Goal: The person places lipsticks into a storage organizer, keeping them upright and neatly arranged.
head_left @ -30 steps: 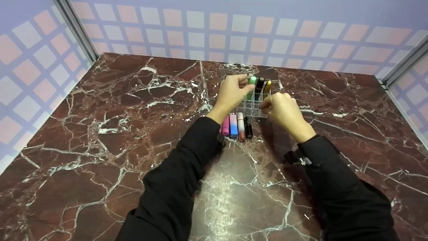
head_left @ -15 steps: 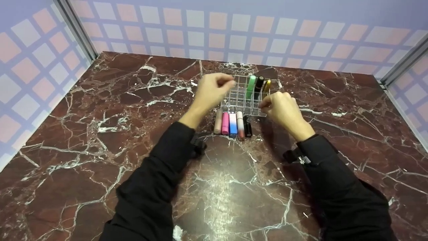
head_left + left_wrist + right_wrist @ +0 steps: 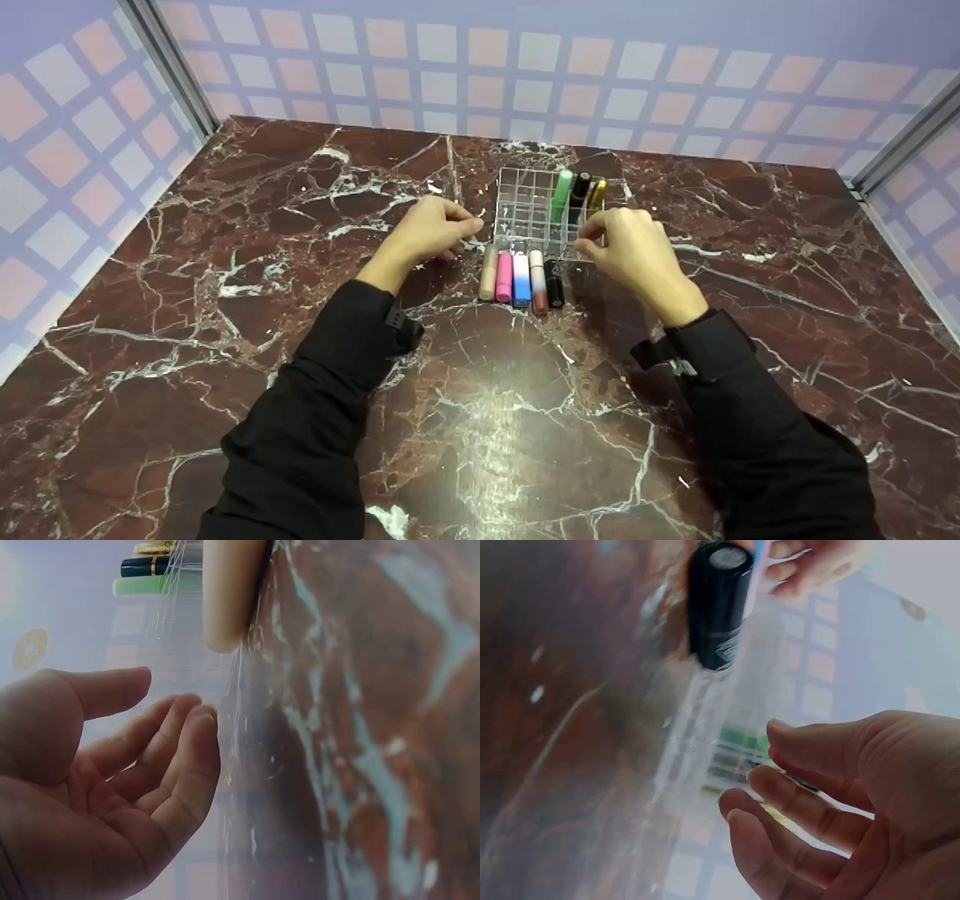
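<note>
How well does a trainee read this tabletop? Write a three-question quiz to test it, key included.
1. How many cosmetic tubes sit in the clear divided organizer?
2. True or false: the left hand holds no tube.
3. Fill the gap: in the head view, the leftmost tube in front of the organizer is coloured ___.
Key: 1. Three (green, black, gold). 2. True. 3. Beige.

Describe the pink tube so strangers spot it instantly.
On the marbled table, find the clear organizer. Before it lies a row of five; the pink tube is second from left. It alone is bright pink, between a beige tube and a pale-topped blue one.
</note>
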Available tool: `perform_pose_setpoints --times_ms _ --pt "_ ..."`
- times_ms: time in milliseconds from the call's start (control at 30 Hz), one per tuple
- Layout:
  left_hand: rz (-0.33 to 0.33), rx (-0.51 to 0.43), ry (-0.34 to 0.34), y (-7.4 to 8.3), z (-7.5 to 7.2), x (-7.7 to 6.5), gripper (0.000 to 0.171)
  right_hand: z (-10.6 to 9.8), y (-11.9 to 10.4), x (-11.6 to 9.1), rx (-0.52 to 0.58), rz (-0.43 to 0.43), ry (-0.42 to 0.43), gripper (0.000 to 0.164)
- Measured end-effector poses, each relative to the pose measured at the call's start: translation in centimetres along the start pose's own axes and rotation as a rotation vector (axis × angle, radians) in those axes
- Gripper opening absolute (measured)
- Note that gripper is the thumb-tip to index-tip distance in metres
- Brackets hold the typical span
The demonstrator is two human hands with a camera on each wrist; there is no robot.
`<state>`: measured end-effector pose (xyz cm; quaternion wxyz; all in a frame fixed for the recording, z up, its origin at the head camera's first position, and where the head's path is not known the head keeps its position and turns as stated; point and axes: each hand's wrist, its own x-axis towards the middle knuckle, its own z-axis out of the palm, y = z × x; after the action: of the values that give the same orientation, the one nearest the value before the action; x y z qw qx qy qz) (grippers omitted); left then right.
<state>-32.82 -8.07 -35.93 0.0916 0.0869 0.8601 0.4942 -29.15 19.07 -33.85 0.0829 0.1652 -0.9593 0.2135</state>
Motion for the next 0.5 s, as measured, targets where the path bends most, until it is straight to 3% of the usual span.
perform_pose_setpoints --times_ms 267,500 --pt "-0.093 -0.039 -0.139 0.4 0.6 -0.1 0.029 0.1 -2.6 -1.0 0.093 -0.063 -0.061 0.017" --pt "-0.146 -0.058 -0.228 0.3 1.1 -0.3 0.031 0.9 -5.0 -2.0 0.135 -0.081 -0.329 0.039"
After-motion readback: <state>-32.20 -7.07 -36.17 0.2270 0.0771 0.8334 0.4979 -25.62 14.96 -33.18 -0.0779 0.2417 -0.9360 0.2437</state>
